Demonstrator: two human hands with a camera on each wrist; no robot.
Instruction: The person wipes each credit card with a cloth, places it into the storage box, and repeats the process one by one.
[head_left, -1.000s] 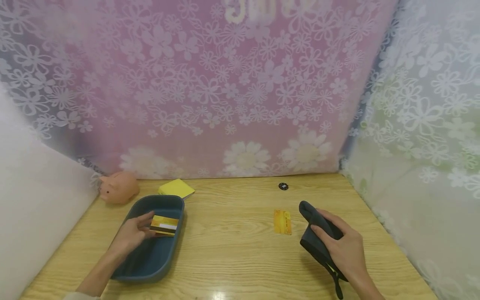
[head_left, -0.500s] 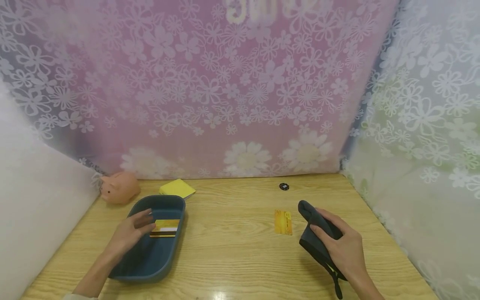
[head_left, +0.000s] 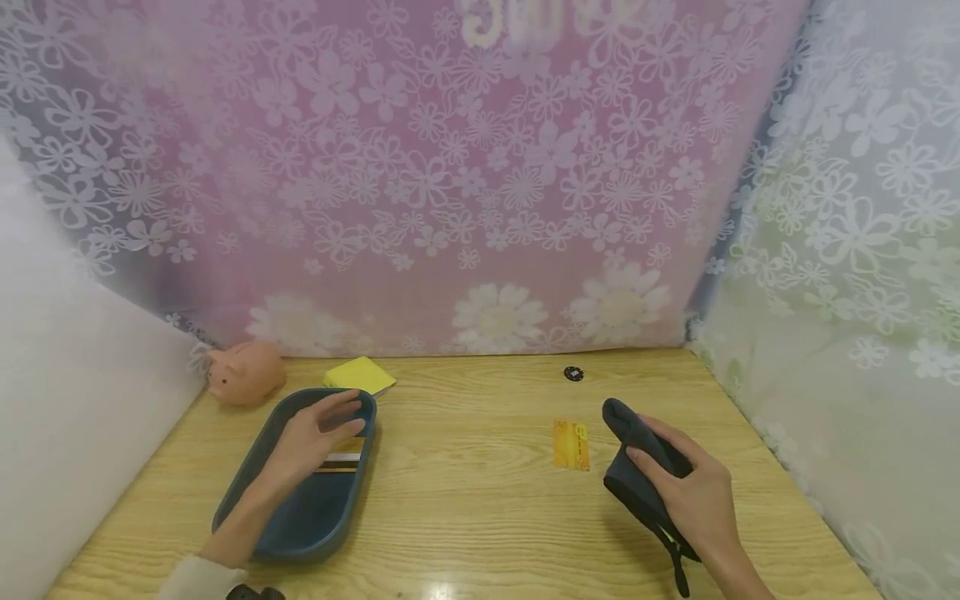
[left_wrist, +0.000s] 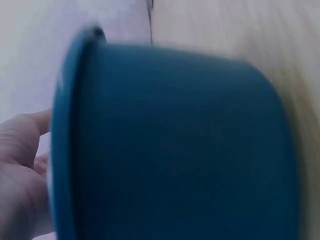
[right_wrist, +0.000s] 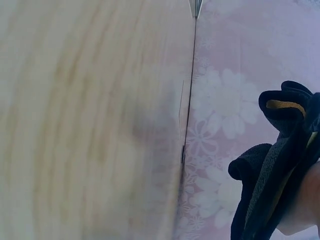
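My left hand hovers over the blue tray with its fingers loosely extended and holding nothing. Partly hidden beneath it, a gold card with a dark stripe lies in the tray. In the left wrist view the tray's outer wall fills most of the picture, with part of the hand behind its rim. My right hand grips a dark folded fabric pouch with a hanging strap, above the table's right side. In the right wrist view the pouch shows dark folds and a yellowish lining.
Another gold card lies on the wooden table left of the pouch. Behind it is a round black chip. A yellow notepad-like block and a pink piggy bank stand behind the tray. A flowered curtain closes the back.
My left hand has let go of the striped card, which now lies in the tray, and has moved up and to the right. The right hand keeps its grip on the pouch, nearly still.
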